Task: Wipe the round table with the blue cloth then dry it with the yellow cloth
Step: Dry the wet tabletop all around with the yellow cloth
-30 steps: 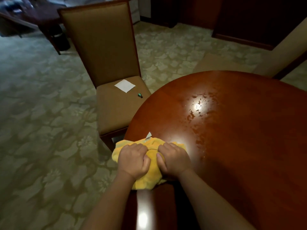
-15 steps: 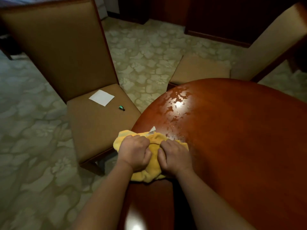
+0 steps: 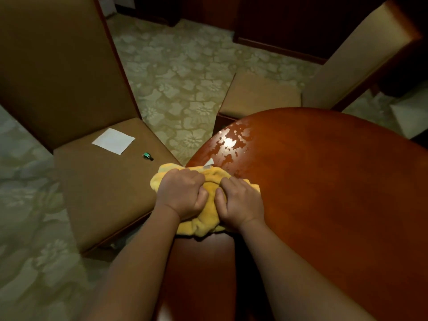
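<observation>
I see a pale green carpet [image 3: 185,72] with a raised floral pattern covering the floor around a round table [image 3: 335,193] of glossy reddish-brown wood, which fills the lower right of the view. Left of the table stands a tall-backed chair [image 3: 58,72] upholstered in smooth tan fabric with a dark wood frame; a second chair [image 3: 259,93] of the same kind sits just beyond the table's far edge. Dark wood furniture lines the room's far side. On the table's far-left rim, a patch of water droplets [image 3: 231,144] glints under a bright reflection. At the table's left edge lies a soft, bunched yellow cloth [image 3: 208,224], partly overhanging the rim. My left hand [image 3: 183,193] and right hand [image 3: 240,202] sit side by side on it, fingers curled and grasping its plush folds. On the left chair's seat rest a flat white paper square [image 3: 113,141] and, nearer the table, a tiny green object [image 3: 147,156].
</observation>
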{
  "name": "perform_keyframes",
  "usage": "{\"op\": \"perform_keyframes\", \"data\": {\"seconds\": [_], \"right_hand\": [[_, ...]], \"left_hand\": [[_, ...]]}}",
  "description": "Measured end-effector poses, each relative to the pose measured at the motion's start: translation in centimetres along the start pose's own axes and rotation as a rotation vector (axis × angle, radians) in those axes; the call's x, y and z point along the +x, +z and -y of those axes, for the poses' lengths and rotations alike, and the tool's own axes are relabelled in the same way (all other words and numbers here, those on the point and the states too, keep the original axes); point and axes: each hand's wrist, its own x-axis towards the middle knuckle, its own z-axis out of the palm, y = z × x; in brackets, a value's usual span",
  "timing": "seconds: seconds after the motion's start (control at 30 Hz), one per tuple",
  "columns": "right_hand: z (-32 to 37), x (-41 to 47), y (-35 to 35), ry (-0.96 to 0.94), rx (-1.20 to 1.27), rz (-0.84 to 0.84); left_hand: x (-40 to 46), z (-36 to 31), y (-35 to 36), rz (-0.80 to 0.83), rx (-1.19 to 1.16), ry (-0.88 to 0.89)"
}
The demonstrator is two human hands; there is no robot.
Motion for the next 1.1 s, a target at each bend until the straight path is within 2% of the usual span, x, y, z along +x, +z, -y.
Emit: {"op": "perform_keyframes", "data": {"seconds": [0.13, 0.3, 0.5, 0.8, 0.9, 1.1], "right_hand": [[0.1, 0.3, -0.4, -0.005, -0.041, 0.025], [0.8, -1.4, -1.5, -0.054, -0.054, 0.121], [2.2, -7.6, -3.6, -0.066, 0.029, 0.217], [3.9, -18.5, -8.2, -0.230, 0.127, 0.343], [3.7, -19.5, -8.2, -0.255, 0.126, 0.292], [3.2, -17.7, -6.2, -0.282, 0.094, 0.124]], "left_hand": [[-0.2, -0.5, -0.2, -0.020, 0.063, -0.024], [-3.0, -2.6, -1.0, -0.024, 0.098, -0.161], [-8.8, -7.1, -2.9, 0.000, 0.115, -0.206], [-19.5, -15.9, -5.5, 0.112, 0.111, -0.330], [-20.1, -16.7, -5.8, 0.128, 0.102, -0.344], [-18.6, -14.3, -4.8, 0.088, 0.071, -0.263]]}}
